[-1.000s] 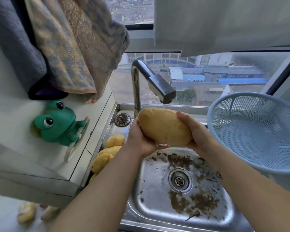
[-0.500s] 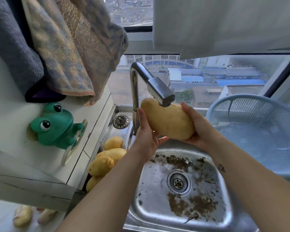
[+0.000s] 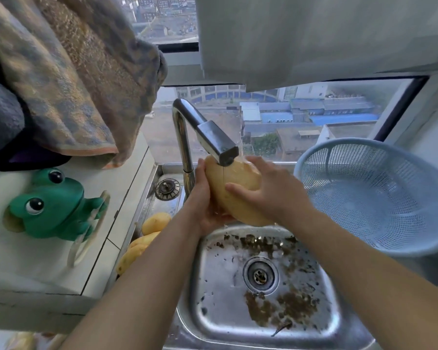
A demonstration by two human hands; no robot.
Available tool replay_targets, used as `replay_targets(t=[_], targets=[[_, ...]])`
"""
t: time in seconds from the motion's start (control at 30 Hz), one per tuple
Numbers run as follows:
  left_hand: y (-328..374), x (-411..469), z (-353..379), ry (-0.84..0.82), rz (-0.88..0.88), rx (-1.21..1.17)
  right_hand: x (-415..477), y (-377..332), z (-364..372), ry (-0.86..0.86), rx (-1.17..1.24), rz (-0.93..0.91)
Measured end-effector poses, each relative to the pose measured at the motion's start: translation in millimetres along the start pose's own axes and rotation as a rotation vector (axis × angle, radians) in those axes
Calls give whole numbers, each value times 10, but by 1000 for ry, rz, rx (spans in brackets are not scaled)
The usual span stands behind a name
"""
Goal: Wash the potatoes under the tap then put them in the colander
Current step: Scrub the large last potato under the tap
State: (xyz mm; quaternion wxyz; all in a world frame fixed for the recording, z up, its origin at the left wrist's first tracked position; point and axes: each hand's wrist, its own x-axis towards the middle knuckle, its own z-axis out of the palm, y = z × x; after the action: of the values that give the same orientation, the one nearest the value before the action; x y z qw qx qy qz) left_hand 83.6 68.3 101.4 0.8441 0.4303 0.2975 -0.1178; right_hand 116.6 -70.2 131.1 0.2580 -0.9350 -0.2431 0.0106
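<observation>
Dirt-flecked steel sink [image 3: 220, 279] below the window [image 3: 301, 117], blue colander [image 3: 379, 198] at its right edge. Your left hand [image 3: 202, 198] cups the potato [image 3: 228, 183] under the tap [image 3: 213, 137], your right hand [image 3: 271, 193] wraps over it; the spare potatoes [image 3: 154, 223] at the sink's left edge are half hidden by your left forearm [image 3: 142, 286]

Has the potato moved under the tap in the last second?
Yes. Against the tap spout, the potato has risen and tipped: it lay level just below the spout's mouth and now stands steeply, its upper end beside that mouth.
</observation>
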Motion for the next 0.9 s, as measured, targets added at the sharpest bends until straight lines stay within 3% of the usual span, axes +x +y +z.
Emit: replay_targets(t=[0.07,0.17,0.37,0.43,0.53,0.6,0.77,0.9], targets=[[-27,21,-135,-3,-17,-61,-22,-191,130,51,-261,-159],[-83,19,-312,24,-33,-159,-3,-376,275,22,-436,-278],[-146,-103,-374,159,33,-211,366,-363,351,-246,-202,-90],[-157,-130,-365,182,15,-213,373,-323,365,-258,-113,-36],[-171,-106,-363,175,-33,-225,110,-300,446,-79,-316,-243],[-183,-59,-353,180,-53,-231,-22,-240,477,-53,-403,-368],[-262,-48,-315,223,-36,-234,189,-12,407,-130,105,-175],[-364,-9,-231,188,12,-91,143,64,425,-99,105,-167]])
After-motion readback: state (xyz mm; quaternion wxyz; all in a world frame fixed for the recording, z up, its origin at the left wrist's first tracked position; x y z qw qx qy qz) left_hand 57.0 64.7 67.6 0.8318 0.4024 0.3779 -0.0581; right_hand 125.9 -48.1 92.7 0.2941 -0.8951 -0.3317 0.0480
